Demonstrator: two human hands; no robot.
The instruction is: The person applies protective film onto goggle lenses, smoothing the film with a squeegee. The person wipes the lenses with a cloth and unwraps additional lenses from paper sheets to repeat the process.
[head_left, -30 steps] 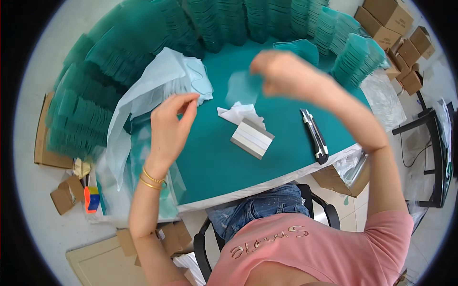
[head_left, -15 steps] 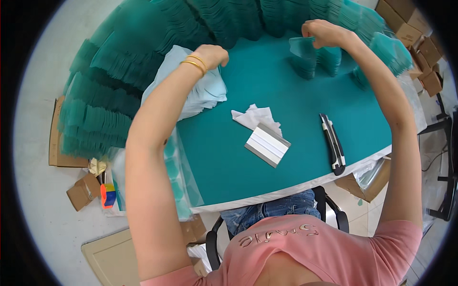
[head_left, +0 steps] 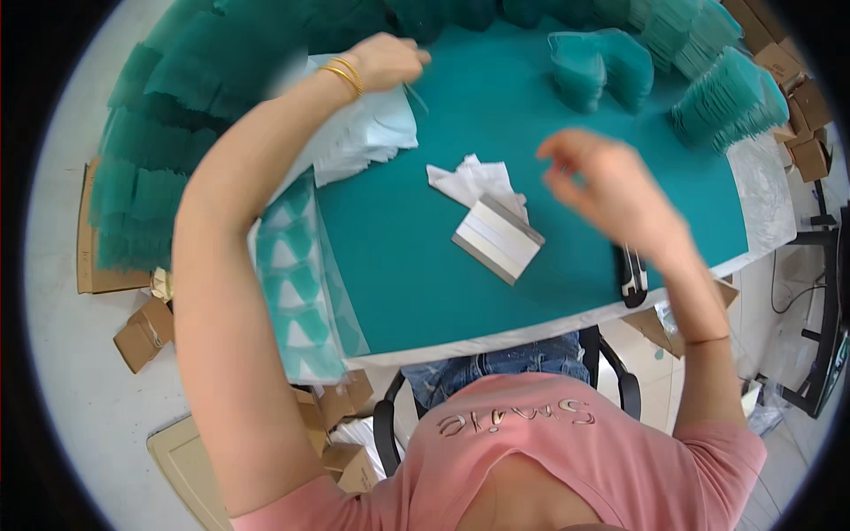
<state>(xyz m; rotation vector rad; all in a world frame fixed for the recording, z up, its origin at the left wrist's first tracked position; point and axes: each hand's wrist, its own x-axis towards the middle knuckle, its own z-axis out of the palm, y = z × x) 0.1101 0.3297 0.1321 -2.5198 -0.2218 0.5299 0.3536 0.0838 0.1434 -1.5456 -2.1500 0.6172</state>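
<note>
Two hands up, doing different jobs. My left hand (head_left: 382,60) is out at the far left of the surface (head_left: 416,265), fingers pinched on the top sheet (head_left: 409,96) of the pale bag stack (head_left: 359,142). My right hand (head_left: 602,181) hangs blurred above the middle of the surface, fingers loosely curled with nothing visibly in them; can't tell exactly how far apart they are.

To do this well, I reckon: pinch one layer only, lift at the corner, peel slowly so the sheet below stays put, and bring the right hand across to steady the stack.

The sheet is thin, translucent, pale blue-white and floppy; it looks clingy. The stack lies at the surface's left edge, just beside a strip of teal triangle pieces (head_left: 297,292). A grey-white block (head_left: 498,239) with crumpled paper (head_left: 474,180) sits mid-surface, and a black knife (head_left: 630,274) lies under my right wrist
</note>
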